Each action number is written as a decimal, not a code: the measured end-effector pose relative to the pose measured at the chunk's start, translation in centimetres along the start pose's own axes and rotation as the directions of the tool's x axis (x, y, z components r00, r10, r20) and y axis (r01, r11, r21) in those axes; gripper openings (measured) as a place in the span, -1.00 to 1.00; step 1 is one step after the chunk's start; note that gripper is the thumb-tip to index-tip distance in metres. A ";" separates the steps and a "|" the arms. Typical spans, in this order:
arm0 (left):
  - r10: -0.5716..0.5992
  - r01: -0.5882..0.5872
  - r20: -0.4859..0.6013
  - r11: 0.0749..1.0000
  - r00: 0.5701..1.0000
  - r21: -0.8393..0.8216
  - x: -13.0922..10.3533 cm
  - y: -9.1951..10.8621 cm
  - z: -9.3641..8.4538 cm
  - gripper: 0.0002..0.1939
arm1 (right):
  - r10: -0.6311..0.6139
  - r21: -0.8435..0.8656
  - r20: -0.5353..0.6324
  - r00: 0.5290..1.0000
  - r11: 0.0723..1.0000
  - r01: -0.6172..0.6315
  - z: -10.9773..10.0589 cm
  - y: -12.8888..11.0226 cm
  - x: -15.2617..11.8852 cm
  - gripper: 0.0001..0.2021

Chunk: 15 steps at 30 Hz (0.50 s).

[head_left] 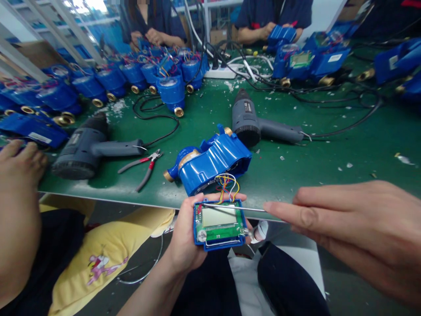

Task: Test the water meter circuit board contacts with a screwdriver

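My left hand (186,235) is wrapped round a green circuit board (236,228) with a pale display, set in a blue plastic frame. Thin coloured wires (226,186) run from its upper edge to a blue water meter (213,164) lying tilted at the bench edge. Between the fingers of my right hand (342,224) is a thin metal tool (248,208), its handle hidden. The tool lies across the top of the display, with its tip near the upper left corner of the board, by a small red part.
Two heat guns (82,151) (251,120) and red-handled cutters (148,169) lie on the green bench (312,171). Several blue meters (171,92) and a power strip (220,72) stand behind, with cables trailing. Co-workers sit opposite; another person's arm (18,210) is at left.
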<state>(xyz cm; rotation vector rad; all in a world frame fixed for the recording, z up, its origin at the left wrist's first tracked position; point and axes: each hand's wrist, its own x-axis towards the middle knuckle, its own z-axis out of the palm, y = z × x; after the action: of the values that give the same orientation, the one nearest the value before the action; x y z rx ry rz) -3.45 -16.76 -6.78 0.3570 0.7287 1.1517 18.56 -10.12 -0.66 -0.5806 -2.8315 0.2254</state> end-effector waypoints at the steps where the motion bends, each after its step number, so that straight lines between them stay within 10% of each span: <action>1: -0.009 0.009 0.013 1.000 1.000 0.008 0.0 0.1 -0.1 -0.53 | -0.026 0.022 0.011 1.000 0.999 0.026 -0.1 0.7 0.2 -0.71; 15: -0.091 0.092 0.109 0.996 0.990 -0.009 0.4 0.7 -0.6 -0.49 | -0.051 0.332 0.039 0.998 0.942 0.035 1.4 3.7 0.7 -0.63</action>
<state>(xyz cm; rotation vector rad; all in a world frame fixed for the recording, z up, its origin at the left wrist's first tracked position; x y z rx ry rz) -4.22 -16.18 -6.91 0.3680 0.6354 1.0423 18.93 -6.64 -2.59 -0.4424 -2.7565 0.6999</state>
